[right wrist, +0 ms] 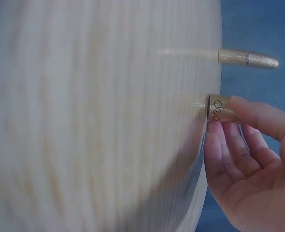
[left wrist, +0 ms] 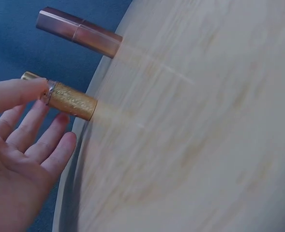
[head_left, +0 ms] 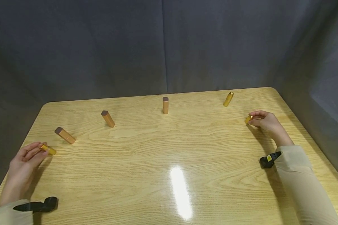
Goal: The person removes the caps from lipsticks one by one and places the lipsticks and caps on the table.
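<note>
My left hand [head_left: 25, 159] is at the left edge of the table, pinching the upper part of a gold lipstick tube [head_left: 51, 151] between thumb and fingers. In the left wrist view this tube [left wrist: 74, 101] has a textured body, a shiny middle band and its base at the tabletop. Over on the right, my right hand [head_left: 267, 121] pinches another gold lipstick tube [head_left: 248, 120], largely covered by the fingers. Dark lettering shows on its lower part [right wrist: 218, 108] in the right wrist view. Behind that hand a bullet-shaped gold lipstick [head_left: 228, 99] stands upright.
Three rose-copper lipstick tubes with dark tops stand on the wooden table [head_left: 135, 175]: one [head_left: 65, 135] close to my left hand, another [head_left: 108, 119] farther in, a third [head_left: 165, 105] near the back edge. Dark grey curtains [head_left: 101, 53] hang behind the table.
</note>
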The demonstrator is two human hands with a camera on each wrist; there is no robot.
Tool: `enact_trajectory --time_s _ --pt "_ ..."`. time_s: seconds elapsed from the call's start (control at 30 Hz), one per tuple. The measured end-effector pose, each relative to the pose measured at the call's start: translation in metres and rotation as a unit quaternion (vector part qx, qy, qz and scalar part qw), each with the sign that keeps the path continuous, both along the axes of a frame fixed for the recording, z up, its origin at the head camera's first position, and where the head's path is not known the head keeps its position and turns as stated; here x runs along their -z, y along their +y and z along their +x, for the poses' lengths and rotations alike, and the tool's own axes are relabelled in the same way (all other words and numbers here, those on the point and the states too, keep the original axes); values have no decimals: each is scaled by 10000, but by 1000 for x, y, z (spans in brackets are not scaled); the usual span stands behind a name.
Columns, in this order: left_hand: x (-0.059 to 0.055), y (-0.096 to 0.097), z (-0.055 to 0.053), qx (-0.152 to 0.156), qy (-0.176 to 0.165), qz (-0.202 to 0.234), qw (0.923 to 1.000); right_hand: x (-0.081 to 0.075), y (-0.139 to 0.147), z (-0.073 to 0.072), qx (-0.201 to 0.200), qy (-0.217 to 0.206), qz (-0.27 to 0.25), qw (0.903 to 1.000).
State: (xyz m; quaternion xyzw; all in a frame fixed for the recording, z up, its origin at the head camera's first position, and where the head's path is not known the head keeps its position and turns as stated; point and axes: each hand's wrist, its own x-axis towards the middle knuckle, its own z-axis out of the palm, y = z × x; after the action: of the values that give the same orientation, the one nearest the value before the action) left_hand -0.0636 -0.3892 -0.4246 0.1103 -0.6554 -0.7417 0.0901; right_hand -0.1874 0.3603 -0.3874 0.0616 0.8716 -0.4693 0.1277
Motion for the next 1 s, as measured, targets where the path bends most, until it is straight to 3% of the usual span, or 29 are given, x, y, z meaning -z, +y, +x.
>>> enact_trajectory --time_s 0.23,0.5,0.77,0.87,1.0 --pt "-8 -3 4 -58 423 352 9985 0 1 0 -35 -32 -135 9999" --pt "-27 11 4 -782 546 184 9953 -1 1 0 -60 -16 -218 9997" --pt "-46 30 -3 -1977 865 529 9750 -5 2 2 -107 214 -537 9983" --pt "-52 38 -4 -2114 1291 634 9668 -9 2 2 -110 410 -571 9975" --pt "-58 47 -5 -1991 1670 556 9641 -16 -1 3 -19 563 -611 9965"
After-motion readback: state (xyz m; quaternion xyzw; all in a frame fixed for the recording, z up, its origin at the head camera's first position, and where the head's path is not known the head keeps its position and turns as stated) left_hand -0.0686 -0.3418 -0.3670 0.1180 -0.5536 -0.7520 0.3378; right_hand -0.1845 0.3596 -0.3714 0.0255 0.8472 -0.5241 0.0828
